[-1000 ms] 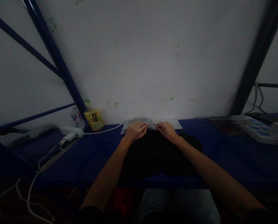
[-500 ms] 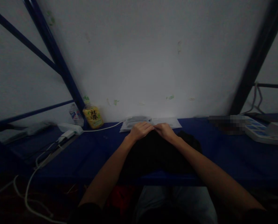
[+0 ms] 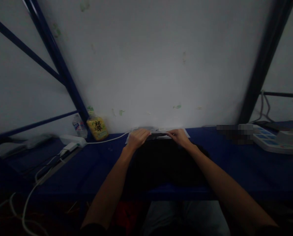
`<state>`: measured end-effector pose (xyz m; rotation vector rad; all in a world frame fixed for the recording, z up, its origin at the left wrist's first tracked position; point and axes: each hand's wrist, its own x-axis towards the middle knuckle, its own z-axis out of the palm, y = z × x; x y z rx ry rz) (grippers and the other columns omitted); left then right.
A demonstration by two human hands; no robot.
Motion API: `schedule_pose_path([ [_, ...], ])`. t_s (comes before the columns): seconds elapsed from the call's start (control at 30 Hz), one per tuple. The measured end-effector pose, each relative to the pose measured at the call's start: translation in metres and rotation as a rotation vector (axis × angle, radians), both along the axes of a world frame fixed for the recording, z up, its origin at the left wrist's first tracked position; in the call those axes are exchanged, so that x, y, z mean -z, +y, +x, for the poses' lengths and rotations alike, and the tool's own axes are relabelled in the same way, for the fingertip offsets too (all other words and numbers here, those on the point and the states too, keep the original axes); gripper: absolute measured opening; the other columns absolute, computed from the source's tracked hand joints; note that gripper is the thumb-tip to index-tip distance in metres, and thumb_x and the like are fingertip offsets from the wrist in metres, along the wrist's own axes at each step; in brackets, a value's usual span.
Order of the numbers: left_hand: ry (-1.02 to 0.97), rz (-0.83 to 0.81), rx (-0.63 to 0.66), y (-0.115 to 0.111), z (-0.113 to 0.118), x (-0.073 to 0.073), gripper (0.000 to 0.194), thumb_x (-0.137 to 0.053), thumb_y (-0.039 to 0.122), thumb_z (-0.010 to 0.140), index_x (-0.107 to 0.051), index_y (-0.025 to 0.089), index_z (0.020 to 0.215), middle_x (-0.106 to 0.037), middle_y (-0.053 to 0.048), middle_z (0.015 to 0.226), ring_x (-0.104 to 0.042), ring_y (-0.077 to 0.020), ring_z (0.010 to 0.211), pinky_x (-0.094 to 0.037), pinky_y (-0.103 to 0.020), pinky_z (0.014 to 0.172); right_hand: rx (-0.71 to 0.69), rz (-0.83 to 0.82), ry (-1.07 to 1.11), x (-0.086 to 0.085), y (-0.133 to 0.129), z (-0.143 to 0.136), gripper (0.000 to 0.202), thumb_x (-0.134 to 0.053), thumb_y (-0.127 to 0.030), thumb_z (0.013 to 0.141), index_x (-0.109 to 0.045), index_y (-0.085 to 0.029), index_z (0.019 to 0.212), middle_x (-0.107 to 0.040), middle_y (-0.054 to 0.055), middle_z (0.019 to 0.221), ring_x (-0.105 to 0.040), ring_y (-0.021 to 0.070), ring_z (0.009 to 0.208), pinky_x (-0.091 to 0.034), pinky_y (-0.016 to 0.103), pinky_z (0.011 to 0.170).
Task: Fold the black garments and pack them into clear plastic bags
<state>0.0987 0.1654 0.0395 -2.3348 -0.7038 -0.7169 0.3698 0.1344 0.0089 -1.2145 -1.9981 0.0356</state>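
A black cloth lies spread over the front part of the blue table, its top edge lifted between my hands. My left hand is closed on the left end of that edge, fingers curled over it. On the right, my right hand pinches the edge between thumb and fingers. A band of the edge stretches between the two hands. Behind it, partly covered, are white sheets or packets near the wall.
On the blue table, a yellow-labelled bottle and a clear bottle stand at the back left. A power strip with cables is left. A white device sits right; blue posts rise at both sides.
My hands were close together at the middle of the cloth's edge and have moved apart, the left one leftward and the right one slightly rightward. The edge between them is now stretched out.
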Motion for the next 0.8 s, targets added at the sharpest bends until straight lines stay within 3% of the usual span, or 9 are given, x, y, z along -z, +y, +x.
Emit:
schedule_pose_path([
  [0.2,-0.089,0.168,-0.007,0.006,-0.017,-0.005,0.022,-0.047,0.030,0.097,-0.066,0.018,0.094,-0.069,-0.006,0.087,-0.063,-0.0184,0.083,-0.045,-0.029,0.073,0.027,0.060,0.081,0.003,0.008,0.024,0.030,-0.053,-0.040,0.091,-0.075,-0.022,0.100,-0.074,0.005,0.096,-0.070,0.0233,0.076,-0.047,0.026,0.065],
  [0.43,-0.199,0.198,-0.051,0.008,-0.025,-0.005,0.018,-0.049,0.028,0.096,-0.064,0.017,0.094,-0.069,-0.007,0.089,-0.063,-0.0192,0.085,-0.045,-0.029,0.075,0.153,0.047,0.089,0.006,0.010,0.032,0.032,-0.052,-0.040,0.091,-0.076,-0.020,0.097,-0.075,0.007,0.091,-0.070,0.0254,0.080,-0.049,0.029,0.070],
  [0.57,-0.153,0.169,-0.035,0.003,-0.013,-0.004,0.020,-0.047,0.029,0.097,-0.063,0.017,0.092,-0.068,-0.006,0.086,-0.063,-0.0184,0.082,-0.045,-0.028,0.073,0.209,0.010,0.194,0.006,0.008,0.029,0.037,-0.050,-0.029,0.091,-0.062,-0.016,0.123,-0.075,0.006,0.081,-0.070,0.0195,0.075,-0.049,0.027,0.072],
  [0.67,-0.093,0.146,-0.011,-0.002,-0.001,-0.003,0.023,-0.045,0.030,0.097,-0.063,0.017,0.092,-0.067,-0.006,0.084,-0.063,-0.0175,0.079,-0.045,-0.028,0.071,0.145,0.030,0.218,0.002,0.001,0.019,0.040,-0.049,-0.024,0.089,-0.055,-0.018,0.128,-0.073,0.001,0.078,-0.066,0.0152,0.066,-0.049,0.026,0.070],
  [0.8,-0.059,0.097,0.024,-0.005,0.009,0.000,0.027,-0.042,0.031,0.098,-0.063,0.016,0.094,-0.067,-0.006,0.086,-0.063,-0.0177,0.079,-0.046,-0.028,0.071,-0.047,0.118,0.001,-0.006,-0.015,-0.003,0.026,-0.048,-0.016,0.086,-0.065,-0.017,0.105,-0.070,0.005,0.090,-0.064,0.0168,0.081,-0.048,0.028,0.078],
])
